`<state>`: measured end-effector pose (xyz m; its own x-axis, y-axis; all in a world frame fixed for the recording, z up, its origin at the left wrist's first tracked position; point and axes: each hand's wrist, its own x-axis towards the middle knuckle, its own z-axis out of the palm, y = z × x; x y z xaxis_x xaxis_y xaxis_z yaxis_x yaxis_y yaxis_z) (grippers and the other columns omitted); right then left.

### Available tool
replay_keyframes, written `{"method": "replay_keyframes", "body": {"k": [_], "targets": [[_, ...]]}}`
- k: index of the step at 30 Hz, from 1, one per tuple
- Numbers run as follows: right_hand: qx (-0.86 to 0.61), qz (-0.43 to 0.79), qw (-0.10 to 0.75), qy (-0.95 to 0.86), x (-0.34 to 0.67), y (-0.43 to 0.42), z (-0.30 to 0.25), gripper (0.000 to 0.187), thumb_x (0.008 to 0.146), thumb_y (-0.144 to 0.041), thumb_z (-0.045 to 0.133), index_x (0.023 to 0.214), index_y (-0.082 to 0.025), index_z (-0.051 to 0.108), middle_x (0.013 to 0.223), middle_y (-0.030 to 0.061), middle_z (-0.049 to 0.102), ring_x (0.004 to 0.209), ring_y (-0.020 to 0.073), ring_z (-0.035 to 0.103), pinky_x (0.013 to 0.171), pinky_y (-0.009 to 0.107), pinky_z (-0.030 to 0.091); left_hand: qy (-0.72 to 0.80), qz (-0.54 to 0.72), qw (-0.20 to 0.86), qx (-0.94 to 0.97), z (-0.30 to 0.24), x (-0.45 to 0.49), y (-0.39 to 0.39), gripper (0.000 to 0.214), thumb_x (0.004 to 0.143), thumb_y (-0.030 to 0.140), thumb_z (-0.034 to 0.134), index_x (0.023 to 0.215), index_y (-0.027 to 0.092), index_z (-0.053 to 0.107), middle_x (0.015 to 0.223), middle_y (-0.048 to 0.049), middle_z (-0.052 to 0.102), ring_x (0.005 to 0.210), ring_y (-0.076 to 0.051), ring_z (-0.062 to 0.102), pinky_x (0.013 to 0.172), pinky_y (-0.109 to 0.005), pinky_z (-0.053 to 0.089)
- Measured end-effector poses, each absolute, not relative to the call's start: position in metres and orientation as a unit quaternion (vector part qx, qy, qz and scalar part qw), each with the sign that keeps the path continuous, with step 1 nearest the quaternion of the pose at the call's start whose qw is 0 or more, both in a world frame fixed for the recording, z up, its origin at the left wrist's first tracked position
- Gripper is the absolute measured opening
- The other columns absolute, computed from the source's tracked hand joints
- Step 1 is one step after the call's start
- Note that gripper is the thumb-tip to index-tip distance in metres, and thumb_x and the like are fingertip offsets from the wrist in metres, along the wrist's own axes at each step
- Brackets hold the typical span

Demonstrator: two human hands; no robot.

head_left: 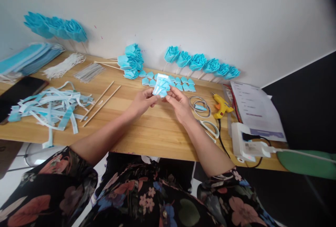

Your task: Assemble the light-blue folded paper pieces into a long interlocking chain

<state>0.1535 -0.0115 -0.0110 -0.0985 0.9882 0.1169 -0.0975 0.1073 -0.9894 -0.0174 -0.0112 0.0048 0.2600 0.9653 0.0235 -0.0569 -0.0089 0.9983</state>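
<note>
Above the middle of the table, my left hand (144, 101) and my right hand (179, 101) pinch a folded piece of blue and white mask fabric (162, 85) between them. My left fingers close on its lower left edge, my right fingers on its right side. Just behind it lie rows of small folded blue fabric petals (185, 87), some hidden by the held piece. A roll of tape (207, 112) with a scrap of blue inside and white-handled scissors (213, 129) rest by my right forearm.
Blue fabric roses on sticks (198, 62) line the wall. To the left are cut mask strips (56, 102), two wooden sticks (101, 106), white ear loops (64, 66), a phone (23, 92) and stacked masks (31, 59). A yellow glue gun (222, 106) and white power strip (241, 143) sit right.
</note>
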Motion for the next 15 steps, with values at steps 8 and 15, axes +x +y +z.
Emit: {"method": "replay_keyframes", "body": {"k": [8,15], "targets": [[-0.418,0.501,0.477,-0.589,0.1515,-0.0134,-0.0065,0.022,0.074,-0.038,0.075,0.085,-0.023,0.061,0.078,-0.0023,0.064,0.076,0.0153,0.057,0.077,0.032,0.049,0.429,0.429,0.560,0.564,0.0047,-0.0182,-0.0093,0.019,0.070,0.034,0.068,0.072,0.017,0.060,0.061,0.0038,0.052,0.058,-0.009,0.043,0.057,-0.023,0.034],[-0.411,0.520,0.465,-0.588,0.1574,-0.0130,-0.0007,0.021,0.076,-0.038,0.073,0.082,-0.022,0.060,0.077,-0.0026,0.061,0.077,0.0151,0.057,0.081,0.033,0.048,0.428,0.415,0.564,0.572,0.0062,-0.0232,-0.0076,0.022,0.071,0.036,0.066,0.066,0.017,0.056,0.057,0.0030,0.051,0.057,-0.010,0.042,0.058,-0.025,0.034]]}}
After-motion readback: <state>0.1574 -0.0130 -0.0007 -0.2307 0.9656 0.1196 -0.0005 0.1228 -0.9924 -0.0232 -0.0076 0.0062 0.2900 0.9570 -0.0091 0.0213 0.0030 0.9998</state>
